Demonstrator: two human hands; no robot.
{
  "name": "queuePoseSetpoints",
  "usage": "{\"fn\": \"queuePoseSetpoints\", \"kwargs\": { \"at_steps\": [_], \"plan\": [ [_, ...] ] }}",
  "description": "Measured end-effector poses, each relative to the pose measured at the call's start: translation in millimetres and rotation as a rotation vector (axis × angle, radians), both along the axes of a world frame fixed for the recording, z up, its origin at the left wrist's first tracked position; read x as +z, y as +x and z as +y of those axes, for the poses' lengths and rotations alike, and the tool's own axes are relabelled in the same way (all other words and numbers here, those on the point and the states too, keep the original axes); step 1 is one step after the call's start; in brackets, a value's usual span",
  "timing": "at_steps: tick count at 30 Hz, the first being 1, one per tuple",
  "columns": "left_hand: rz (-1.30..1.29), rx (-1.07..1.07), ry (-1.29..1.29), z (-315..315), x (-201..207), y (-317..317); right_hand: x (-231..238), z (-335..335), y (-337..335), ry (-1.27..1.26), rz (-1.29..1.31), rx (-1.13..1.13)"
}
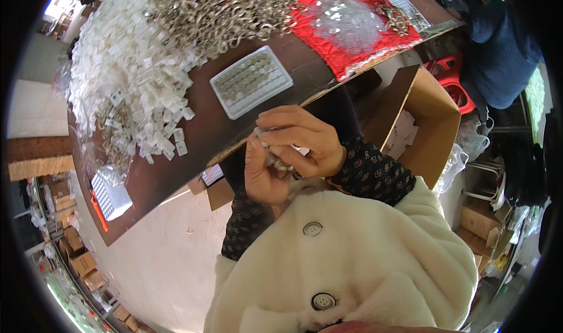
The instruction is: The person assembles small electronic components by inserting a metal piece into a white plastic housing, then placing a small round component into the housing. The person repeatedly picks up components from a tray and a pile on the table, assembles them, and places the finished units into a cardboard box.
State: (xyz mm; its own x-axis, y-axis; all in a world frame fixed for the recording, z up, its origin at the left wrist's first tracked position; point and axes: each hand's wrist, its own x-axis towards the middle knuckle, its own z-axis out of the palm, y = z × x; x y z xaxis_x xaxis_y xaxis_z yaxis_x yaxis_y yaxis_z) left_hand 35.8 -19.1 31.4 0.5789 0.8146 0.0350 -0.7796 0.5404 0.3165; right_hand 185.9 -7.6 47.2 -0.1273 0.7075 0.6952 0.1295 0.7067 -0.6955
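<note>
My left hand (pixel 264 172) and my right hand (pixel 308 139) meet in front of my chest, just off the table's near edge. Fingers of both are closed together in a pinch. A small whitish piece (pixel 258 132) shows at the fingertips, too small to name. Something shiny and silvery (pixel 280 164) peeks out between the palms, mostly hidden by the fingers. Just beyond my hands lies a white plastic tray (pixel 280 87), holding rows of small round greyish discs.
On the brown table (pixel 170 183) lie a heap of small white plastic tags (pixel 129 57), a heap of curved metal pieces (pixel 229 10), and a red cloth (pixel 328 57) under clear plastic pieces (pixel 346 22). A cardboard box (pixel 431 110) stands right; a person in blue (pixel 504 51) is beyond.
</note>
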Motion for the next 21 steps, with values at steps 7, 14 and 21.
{"fn": "queuePoseSetpoints", "kwargs": {
  "at_steps": [7, 14, 21],
  "plan": [
    [0.498, 0.108, -0.150, 0.5, -9.5, 20.6, -9.3, 6.2, 71.1, -0.160, -0.249, -0.437],
    [0.500, -0.017, -0.240, 7.7, -17.0, 26.7, -33.7, 71.1, 143.0, -0.187, -0.447, -0.722],
    [0.487, 0.027, -0.138, 20.2, -33.4, 26.0, -40.4, 76.8, 146.6, -0.328, -0.640, -0.685]
  ]
}}
